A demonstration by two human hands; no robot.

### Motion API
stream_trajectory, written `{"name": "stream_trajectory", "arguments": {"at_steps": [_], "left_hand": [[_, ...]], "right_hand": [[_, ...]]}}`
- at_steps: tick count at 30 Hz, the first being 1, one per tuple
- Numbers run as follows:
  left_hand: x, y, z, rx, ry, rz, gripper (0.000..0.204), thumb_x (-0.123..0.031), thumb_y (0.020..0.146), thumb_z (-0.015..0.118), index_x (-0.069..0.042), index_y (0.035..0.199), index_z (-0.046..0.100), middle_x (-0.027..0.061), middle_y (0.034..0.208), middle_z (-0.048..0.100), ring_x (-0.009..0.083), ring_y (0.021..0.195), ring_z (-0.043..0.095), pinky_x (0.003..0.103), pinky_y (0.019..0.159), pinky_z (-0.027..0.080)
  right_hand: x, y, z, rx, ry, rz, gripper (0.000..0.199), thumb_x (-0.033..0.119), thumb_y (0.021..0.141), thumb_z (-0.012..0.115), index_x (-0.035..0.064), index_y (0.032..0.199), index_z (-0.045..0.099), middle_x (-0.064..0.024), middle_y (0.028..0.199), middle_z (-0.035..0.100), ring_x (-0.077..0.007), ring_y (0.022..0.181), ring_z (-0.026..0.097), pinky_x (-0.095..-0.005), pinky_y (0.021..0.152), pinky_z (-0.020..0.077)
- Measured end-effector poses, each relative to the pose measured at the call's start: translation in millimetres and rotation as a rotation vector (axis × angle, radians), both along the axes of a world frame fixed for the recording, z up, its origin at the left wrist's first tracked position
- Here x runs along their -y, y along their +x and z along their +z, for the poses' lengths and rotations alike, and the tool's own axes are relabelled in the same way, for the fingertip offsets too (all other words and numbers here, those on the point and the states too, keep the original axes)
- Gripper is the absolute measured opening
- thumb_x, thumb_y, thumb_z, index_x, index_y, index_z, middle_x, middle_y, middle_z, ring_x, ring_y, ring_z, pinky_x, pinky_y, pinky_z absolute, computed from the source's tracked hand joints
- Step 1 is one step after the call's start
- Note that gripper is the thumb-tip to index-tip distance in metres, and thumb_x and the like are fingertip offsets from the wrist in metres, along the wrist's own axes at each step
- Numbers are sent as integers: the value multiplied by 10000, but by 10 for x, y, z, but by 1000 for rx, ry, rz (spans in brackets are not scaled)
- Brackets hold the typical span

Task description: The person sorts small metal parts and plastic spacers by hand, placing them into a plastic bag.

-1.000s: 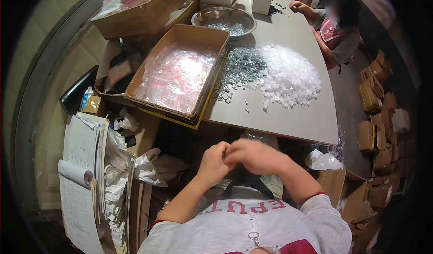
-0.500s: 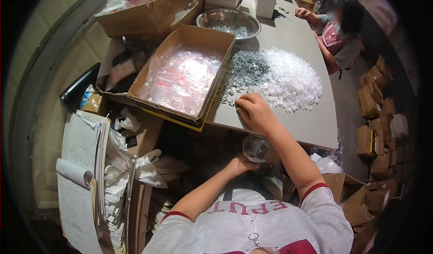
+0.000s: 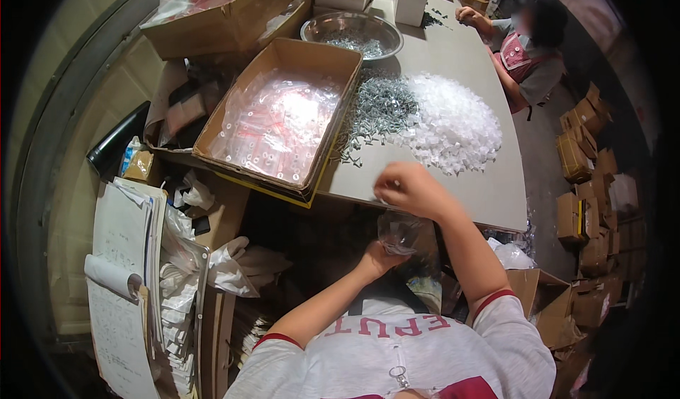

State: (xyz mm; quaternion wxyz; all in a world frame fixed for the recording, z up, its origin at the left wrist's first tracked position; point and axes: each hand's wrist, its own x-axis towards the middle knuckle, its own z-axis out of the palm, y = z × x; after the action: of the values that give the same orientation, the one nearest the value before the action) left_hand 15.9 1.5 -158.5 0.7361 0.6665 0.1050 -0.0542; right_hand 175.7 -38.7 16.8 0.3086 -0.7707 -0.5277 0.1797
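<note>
My left hand (image 3: 380, 259) grips a clear plastic bag (image 3: 400, 230) just off the table's front edge, its mouth facing up. Directly above the bag, my right hand (image 3: 411, 186) hangs over the table edge with its fingers curled together; whatever they hold, if anything, is hidden. Beyond that hand lies a pile of grey metal screws (image 3: 382, 107). Its right side runs into a larger heap of small white translucent plastic pieces (image 3: 459, 126). To the left, a shallow cardboard box (image 3: 205, 135) holds many small clear bags (image 3: 280, 133) with red strips and white rings.
Behind the screws stands a steel bowl (image 3: 397, 34) of small metal parts. Another person (image 3: 528, 59) works at the table's far right. Papers on a clipboard (image 3: 117, 257) hang at the left. Cardboard boxes (image 3: 577, 151) line the floor at right.
My right hand has left the near edge of the screw pile and come back toward the bag. The left hand still holds the bag. The whole view has shifted slightly.
</note>
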Motion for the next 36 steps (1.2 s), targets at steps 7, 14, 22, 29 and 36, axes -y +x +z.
{"name": "stream_trajectory", "arguments": {"at_steps": [7,14,22,29,36], "left_hand": [[77,5,56,138,-101,73,273,-118,791,812,-25,989,649,50,907,678,145,852,639,295,772,509],[67,-1,-13,186,-211,111,305,-162,783,825,-23,992,652,60,912,689,153,848,646,296,765,510],[17,-27,44,141,85,97,254,-174,785,807,-21,963,710,74,867,735,131,796,663,297,738,519],[36,8,35,91,-11,74,256,-167,759,807,-23,948,713,54,848,730,124,776,656,286,723,511],[69,2,-32,127,-26,116,265,-169,759,808,-25,960,714,44,866,724,115,790,645,285,733,509]], "right_hand": [[-539,59,-413,369,352,-125,150,108,840,716,45,975,702,-129,946,648,-328,896,624,-421,789,524],[-280,-20,-395,445,265,-127,79,101,822,699,41,866,673,-117,900,631,-334,873,625,-431,794,526],[158,-8,195,-88,-304,105,187,60,809,696,45,992,729,-151,876,685,-358,822,669,-407,771,541],[-335,275,-483,279,247,-453,321,5,834,636,-14,1153,664,-183,1088,643,-370,996,628,-412,895,507],[-464,275,-520,469,258,-337,252,27,838,654,33,1086,703,-149,1043,646,-342,1003,620,-411,901,503]]}}
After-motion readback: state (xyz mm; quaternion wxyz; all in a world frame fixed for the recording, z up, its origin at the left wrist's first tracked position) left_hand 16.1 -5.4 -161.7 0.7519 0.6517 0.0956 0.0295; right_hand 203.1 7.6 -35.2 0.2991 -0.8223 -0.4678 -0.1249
